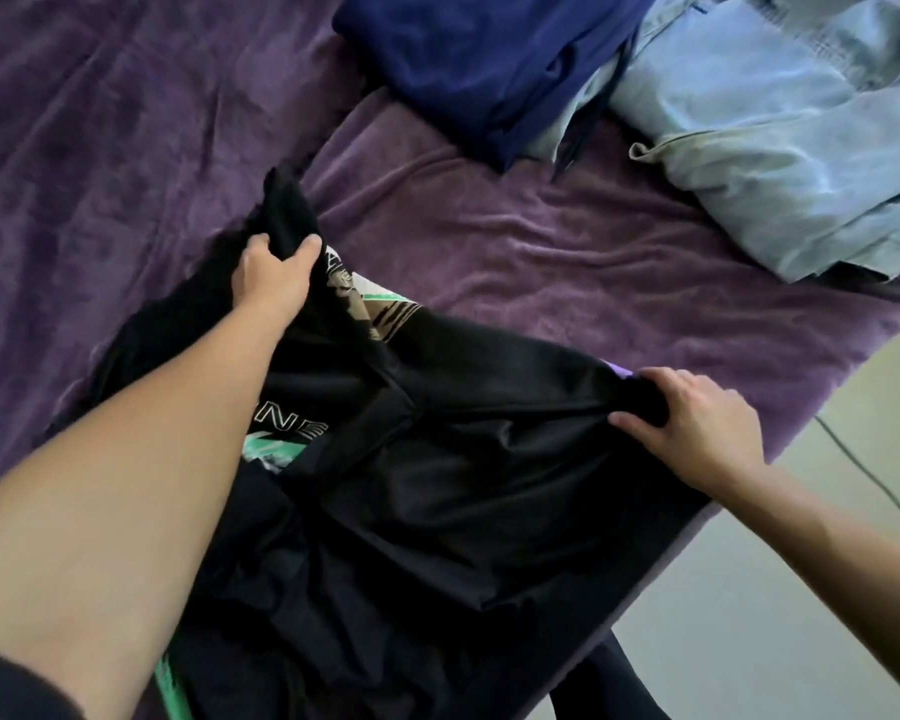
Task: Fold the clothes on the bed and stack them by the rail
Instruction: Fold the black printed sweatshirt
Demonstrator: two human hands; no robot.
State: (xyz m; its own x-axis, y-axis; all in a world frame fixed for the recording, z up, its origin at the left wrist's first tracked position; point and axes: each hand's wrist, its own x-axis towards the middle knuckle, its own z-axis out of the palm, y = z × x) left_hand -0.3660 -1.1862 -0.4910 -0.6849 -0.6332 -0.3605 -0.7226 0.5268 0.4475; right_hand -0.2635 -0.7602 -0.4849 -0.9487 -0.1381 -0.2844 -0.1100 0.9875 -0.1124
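The black garment [437,485] lies spread and rumpled across the near part of the bed [541,262], over the purple cover, its lower end hanging off the bed's edge toward the pale floor [801,589]. My left hand [274,278] has its grip closed on a bunched corner of the black cloth at the far side, thumb on top and fingers wrapped under, lifting that corner a little. My right hand [697,423] has its grip closed on another bunch of the same cloth near the bed's edge, so the fabric is pulled taut between my two hands. Under the black cloth a printed piece [375,309] shows, with white lettering and green and tan patches. Farther up the bed, well apart from my hands, lie a dark blue garment [489,59] and, just beside it, pale blue denim [780,148], both loosely folded.
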